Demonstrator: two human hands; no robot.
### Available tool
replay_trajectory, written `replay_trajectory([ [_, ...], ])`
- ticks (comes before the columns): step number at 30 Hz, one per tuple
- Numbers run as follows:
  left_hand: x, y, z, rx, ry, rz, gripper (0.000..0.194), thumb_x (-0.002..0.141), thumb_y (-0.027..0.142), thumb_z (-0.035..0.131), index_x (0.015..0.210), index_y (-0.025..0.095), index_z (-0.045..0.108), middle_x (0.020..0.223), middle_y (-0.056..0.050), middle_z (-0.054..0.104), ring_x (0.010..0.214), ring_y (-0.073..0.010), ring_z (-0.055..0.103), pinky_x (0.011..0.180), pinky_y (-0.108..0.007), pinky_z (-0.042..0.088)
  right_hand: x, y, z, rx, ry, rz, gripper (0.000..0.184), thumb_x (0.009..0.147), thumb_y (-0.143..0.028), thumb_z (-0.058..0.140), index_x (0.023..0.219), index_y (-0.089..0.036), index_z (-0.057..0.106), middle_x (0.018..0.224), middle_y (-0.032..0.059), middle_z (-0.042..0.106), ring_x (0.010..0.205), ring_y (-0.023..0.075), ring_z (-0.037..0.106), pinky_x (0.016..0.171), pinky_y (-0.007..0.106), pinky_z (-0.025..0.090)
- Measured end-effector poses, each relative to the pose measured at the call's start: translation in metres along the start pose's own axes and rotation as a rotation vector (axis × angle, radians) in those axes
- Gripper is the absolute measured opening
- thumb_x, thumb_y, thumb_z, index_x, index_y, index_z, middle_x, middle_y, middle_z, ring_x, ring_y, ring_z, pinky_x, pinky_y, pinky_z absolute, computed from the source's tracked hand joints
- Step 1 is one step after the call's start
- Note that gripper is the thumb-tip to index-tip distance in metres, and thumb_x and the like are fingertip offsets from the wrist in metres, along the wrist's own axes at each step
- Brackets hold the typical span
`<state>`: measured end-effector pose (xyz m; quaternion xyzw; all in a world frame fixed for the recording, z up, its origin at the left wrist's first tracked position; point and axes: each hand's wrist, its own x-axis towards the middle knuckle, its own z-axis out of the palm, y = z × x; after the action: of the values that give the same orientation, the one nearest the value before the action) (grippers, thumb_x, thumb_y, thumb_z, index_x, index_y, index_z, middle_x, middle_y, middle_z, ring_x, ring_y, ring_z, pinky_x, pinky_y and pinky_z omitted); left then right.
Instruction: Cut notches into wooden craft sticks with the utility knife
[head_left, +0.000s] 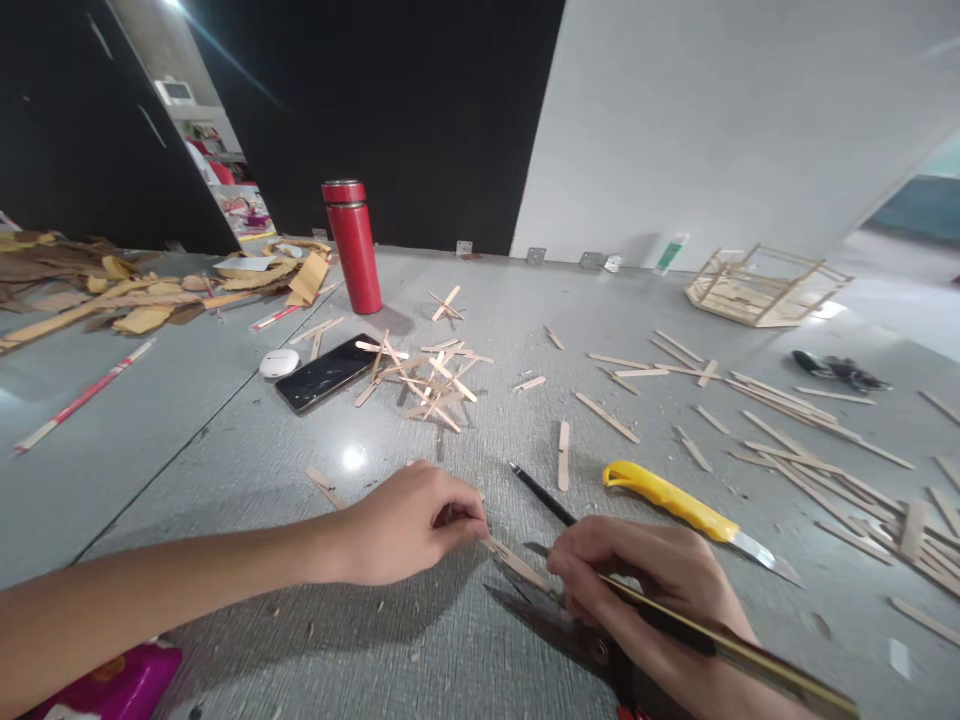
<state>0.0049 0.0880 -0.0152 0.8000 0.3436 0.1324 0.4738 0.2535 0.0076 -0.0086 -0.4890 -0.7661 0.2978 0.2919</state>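
1. Far beyond the left grip stands a tall, round, red bottle, lid on; its inside is hidden.
2. A thin, flat, pale wooden stick runs from the left fingertips toward the right hand.
3. The left hand, knuckles up, pinches the stick's end.
4. The right hand curls round a long, thin, black-and-gold tool; I cannot tell if it touches the stick.

Matt wooden stick, smooth plastic cutter handle, shiny metal blade, glossy flask, rough-textured tabletop

Held stick pale tan; cutter handle yellow; flask red; tabletop streaked grey
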Motion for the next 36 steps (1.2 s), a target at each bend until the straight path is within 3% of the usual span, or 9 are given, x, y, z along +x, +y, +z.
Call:
replay_trajectory([
  [5,0.003,-0.003,-0.001,-0.042,-0.078,-0.028,0.03,0.096,0.028,0.057,0.068,0.018,0.063,0.059,0.003,0.053,0.055,-0.0106,0.044,0.055,-0.026,0.033,0.006,0.002,0.007,0.13,-0.099,0.2,0.03,0.107,-0.044,0.049,0.089,-0.026,0.065,0.069,0.0003,0.072,0.055,0.0154,0.067,0.052,0.026,0.051],
  [8,0.007,-0.007,-0.002,-0.08,-0.128,-0.051,0.031,0.095,0.03,0.058,0.067,0.018,0.062,0.059,0.002,0.056,0.053,-0.0106,0.045,0.052,-0.025,0.033,0.01,0.0,0.01,0.089,-0.153,0.158,0.041,0.11,-0.042,0.041,0.078,-0.025,0.062,0.065,0.0002,0.072,0.049,0.0129,0.061,0.049,0.026,0.047],
  [13,0.011,-0.01,-0.004,-0.116,-0.183,-0.072,0.027,0.093,0.03,0.06,0.07,0.017,0.064,0.059,0.001,0.059,0.053,-0.0107,0.047,0.052,-0.024,0.036,0.015,-0.007,0.01,0.087,-0.208,0.1,0.041,0.109,-0.037,0.042,0.076,-0.023,0.061,0.069,0.0021,0.071,0.056,0.0142,0.06,0.057,0.029,0.045],
  [16,0.012,-0.009,-0.005,-0.111,-0.186,-0.073,0.028,0.093,0.029,0.06,0.068,0.017,0.063,0.058,0.001,0.058,0.053,-0.0108,0.046,0.052,-0.024,0.036,0.017,-0.008,0.012,0.087,-0.204,0.117,0.046,0.11,-0.038,0.037,0.073,-0.022,0.059,0.066,0.0018,0.067,0.055,0.0136,0.057,0.057,0.028,0.044],
  [22,0.013,-0.006,-0.006,-0.104,-0.183,-0.071,0.03,0.094,0.031,0.059,0.068,0.017,0.065,0.06,0.0,0.061,0.054,-0.0114,0.049,0.054,-0.025,0.038,0.02,-0.008,0.013,0.122,-0.222,0.157,0.046,0.111,-0.04,0.036,0.076,-0.022,0.06,0.064,0.0011,0.067,0.045,0.0108,0.052,0.042,0.023,0.038],
  [32,0.012,-0.005,-0.004,-0.099,-0.168,-0.074,0.03,0.092,0.027,0.06,0.063,0.018,0.059,0.056,0.001,0.057,0.053,-0.0108,0.045,0.053,-0.025,0.034,0.018,-0.007,0.015,0.122,-0.183,0.152,0.049,0.112,-0.042,0.033,0.074,-0.022,0.058,0.069,0.0014,0.069,0.056,0.0117,0.059,0.056,0.025,0.043],
  [36,0.013,-0.004,-0.004,-0.1,-0.167,-0.069,0.031,0.092,0.027,0.06,0.063,0.019,0.058,0.056,0.001,0.057,0.052,-0.0107,0.045,0.053,-0.025,0.034,0.018,-0.007,0.017,0.124,-0.188,0.156,0.051,0.112,-0.043,0.034,0.072,-0.022,0.058,0.062,-0.0012,0.064,0.049,0.0096,0.051,0.05,0.024,0.039],
])
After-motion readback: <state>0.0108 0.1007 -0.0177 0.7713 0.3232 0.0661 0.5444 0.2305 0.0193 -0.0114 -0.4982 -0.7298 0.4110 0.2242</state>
